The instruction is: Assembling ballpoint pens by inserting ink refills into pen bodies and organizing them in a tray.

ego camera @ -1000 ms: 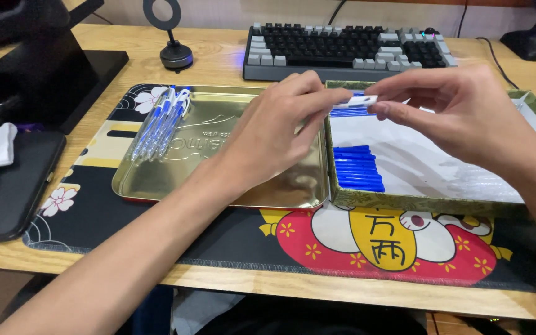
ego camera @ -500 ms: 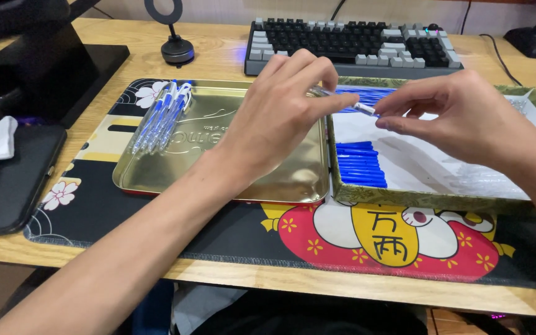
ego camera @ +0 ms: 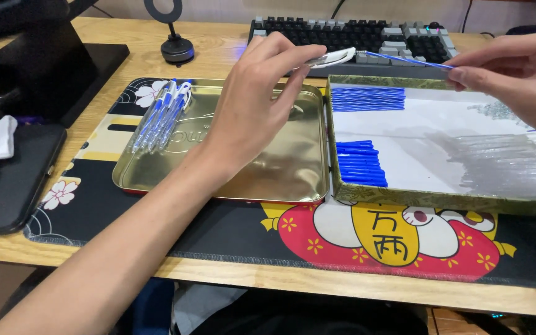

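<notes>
No packages, labels, signs (or screens).

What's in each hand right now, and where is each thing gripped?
Left hand pinches a clear pen barrel at its near end. Right hand pinches a thin blue refill at its right end.

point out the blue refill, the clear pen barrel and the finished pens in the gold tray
blue refill (ego camera: 404, 59), head view, mid-shaft.
clear pen barrel (ego camera: 333, 58), head view, middle of the tube.
finished pens (ego camera: 159, 115), head view, middle of the bundle.

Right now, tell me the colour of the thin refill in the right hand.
Blue refill, head view.
</notes>
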